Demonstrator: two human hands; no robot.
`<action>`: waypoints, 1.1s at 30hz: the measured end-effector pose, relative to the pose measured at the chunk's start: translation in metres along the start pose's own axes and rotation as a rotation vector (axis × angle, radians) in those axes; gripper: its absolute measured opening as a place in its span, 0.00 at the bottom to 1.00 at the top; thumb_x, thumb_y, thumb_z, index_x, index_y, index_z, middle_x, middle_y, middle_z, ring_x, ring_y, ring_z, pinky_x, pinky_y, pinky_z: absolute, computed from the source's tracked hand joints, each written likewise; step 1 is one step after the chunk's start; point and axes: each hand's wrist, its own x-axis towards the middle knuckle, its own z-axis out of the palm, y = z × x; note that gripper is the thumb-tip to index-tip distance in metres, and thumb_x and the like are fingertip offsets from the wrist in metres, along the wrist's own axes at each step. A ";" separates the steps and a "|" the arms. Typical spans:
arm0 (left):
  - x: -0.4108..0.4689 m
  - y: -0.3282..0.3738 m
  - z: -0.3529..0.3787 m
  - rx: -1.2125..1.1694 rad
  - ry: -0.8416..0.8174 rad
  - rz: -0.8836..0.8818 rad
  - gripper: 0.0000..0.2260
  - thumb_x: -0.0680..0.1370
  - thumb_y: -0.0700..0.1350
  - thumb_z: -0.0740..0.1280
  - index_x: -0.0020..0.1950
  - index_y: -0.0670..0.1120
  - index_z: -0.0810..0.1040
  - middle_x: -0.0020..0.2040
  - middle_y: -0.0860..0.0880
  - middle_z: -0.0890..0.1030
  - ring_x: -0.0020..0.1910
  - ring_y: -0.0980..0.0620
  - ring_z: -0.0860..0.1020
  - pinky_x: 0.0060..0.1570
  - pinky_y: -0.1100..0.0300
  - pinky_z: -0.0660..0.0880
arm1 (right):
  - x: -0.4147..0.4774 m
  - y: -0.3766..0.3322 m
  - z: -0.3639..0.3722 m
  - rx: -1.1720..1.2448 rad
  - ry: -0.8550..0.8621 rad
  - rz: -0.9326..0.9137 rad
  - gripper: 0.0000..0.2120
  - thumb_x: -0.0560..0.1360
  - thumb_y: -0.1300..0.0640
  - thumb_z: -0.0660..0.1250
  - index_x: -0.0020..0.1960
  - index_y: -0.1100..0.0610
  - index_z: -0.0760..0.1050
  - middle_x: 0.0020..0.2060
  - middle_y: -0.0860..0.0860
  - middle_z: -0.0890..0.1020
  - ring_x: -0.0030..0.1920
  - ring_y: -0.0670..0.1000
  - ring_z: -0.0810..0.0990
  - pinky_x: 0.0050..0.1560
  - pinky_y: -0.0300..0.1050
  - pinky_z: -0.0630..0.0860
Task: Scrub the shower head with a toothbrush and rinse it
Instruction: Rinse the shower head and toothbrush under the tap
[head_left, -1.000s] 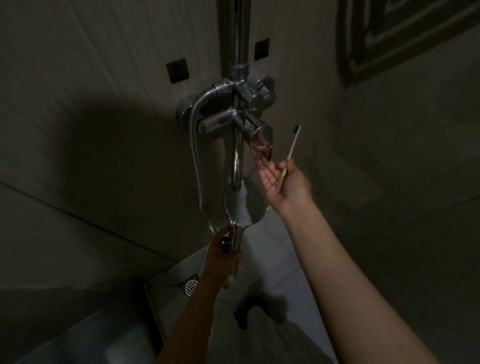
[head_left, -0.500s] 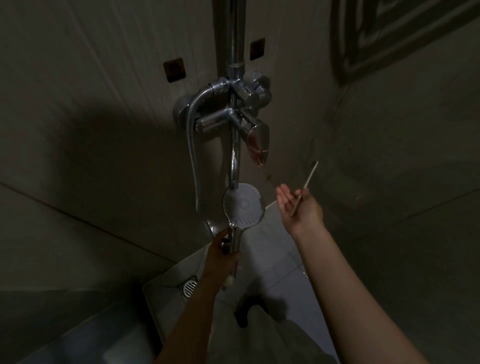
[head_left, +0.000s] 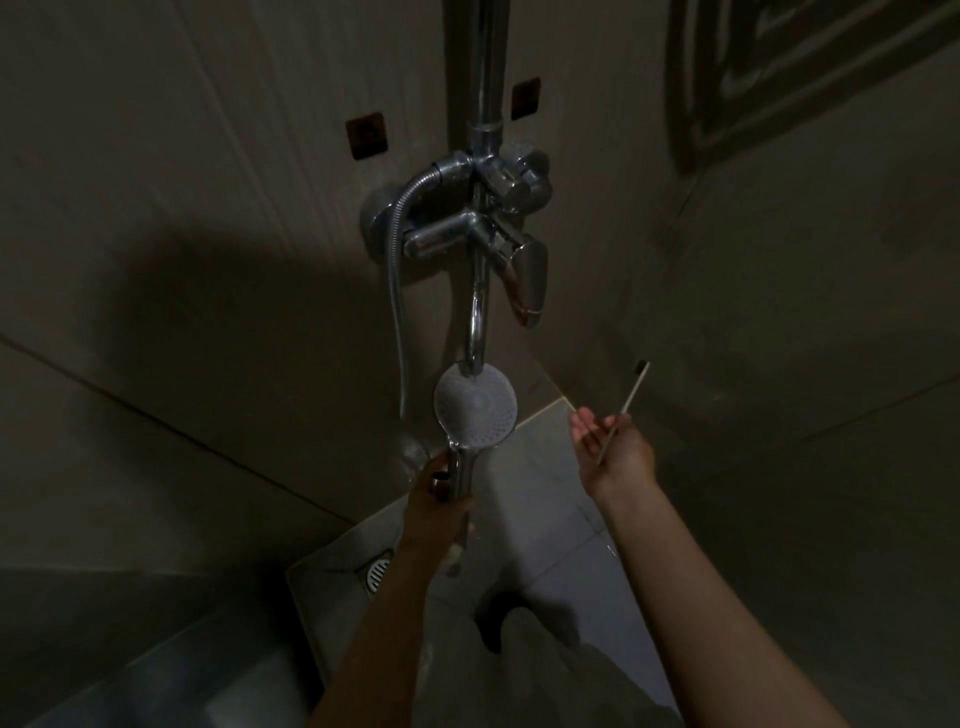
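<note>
Down from the mixer lever (head_left: 530, 283) comes the right hand (head_left: 615, 452), which now sits lower and further right than a second ago, well apart from the tap. Its fingers are stretched out with the palm turned up, and the thumb pins a pale toothbrush (head_left: 626, 408) against the palm. The dark bristle end points up and to the right. The left hand (head_left: 439, 499) has barely shifted. It grips the chrome handle of the shower head (head_left: 475, 410), holding the round spray face upright and turned toward the person, just beneath the curved spout. Brush and shower head are apart, not touching. A metal hose (head_left: 397, 291) hangs in a loop to the left, and a floor drain (head_left: 376, 569) shows below.
</note>
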 end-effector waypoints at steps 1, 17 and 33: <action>0.002 0.000 -0.001 -0.002 0.023 0.002 0.24 0.68 0.26 0.68 0.61 0.42 0.74 0.32 0.52 0.78 0.22 0.65 0.76 0.22 0.72 0.71 | 0.000 0.001 0.000 -0.006 0.004 0.000 0.18 0.83 0.56 0.48 0.36 0.58 0.63 0.66 0.64 0.72 0.66 0.60 0.72 0.67 0.48 0.68; 0.062 0.012 0.016 0.101 -0.072 -0.168 0.18 0.71 0.35 0.70 0.60 0.33 0.75 0.28 0.48 0.77 0.19 0.58 0.74 0.19 0.67 0.70 | 0.002 -0.021 -0.029 -0.026 0.094 -0.053 0.17 0.82 0.58 0.48 0.35 0.56 0.62 0.66 0.64 0.72 0.67 0.60 0.72 0.65 0.46 0.68; 0.016 -0.029 -0.002 0.089 -0.021 -0.108 0.15 0.70 0.28 0.67 0.56 0.29 0.75 0.27 0.49 0.79 0.21 0.59 0.76 0.23 0.70 0.71 | -0.003 0.001 -0.020 -0.077 0.049 -0.029 0.16 0.81 0.60 0.49 0.35 0.57 0.62 0.65 0.64 0.73 0.65 0.60 0.73 0.61 0.44 0.69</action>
